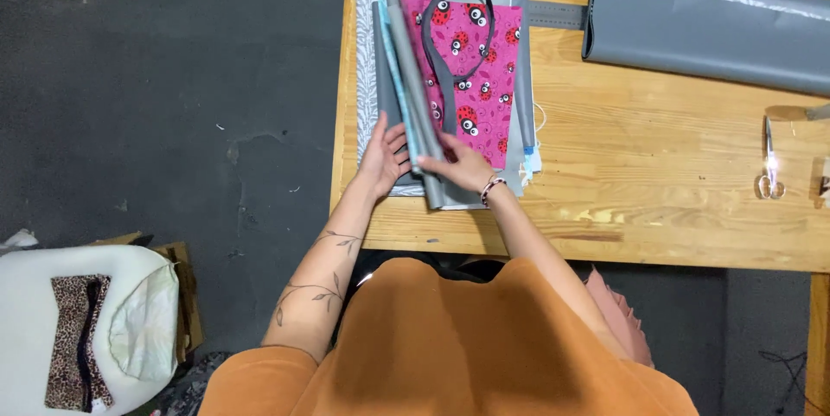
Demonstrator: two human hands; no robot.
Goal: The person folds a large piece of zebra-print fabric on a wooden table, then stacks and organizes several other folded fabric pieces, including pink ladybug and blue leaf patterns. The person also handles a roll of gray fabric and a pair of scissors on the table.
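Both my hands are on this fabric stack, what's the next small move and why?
Probably square the stack: the grey folded strip lies tilted across the pink ladybug fabric, and its end juts past the near edge between the left hand and right hand. Nudge it straight.

A pale wooden table (pixel 640 200) with a glossy, knotty top fills the upper right of the view, standing on a dark grey floor (pixel 173 113) that is scuffed and flecked with small light scraps. Well off to the right on the tabletop lie a pair of scissors (pixel 769 165) and, farther back, a wide grey roll of material (pixel 709 31). Down at the lower left, on the floor, sits a white cushioned seat (pixel 52 329) draped with a leopard-print cloth (pixel 76 338), with cardboard (pixel 186 295) just beside it.
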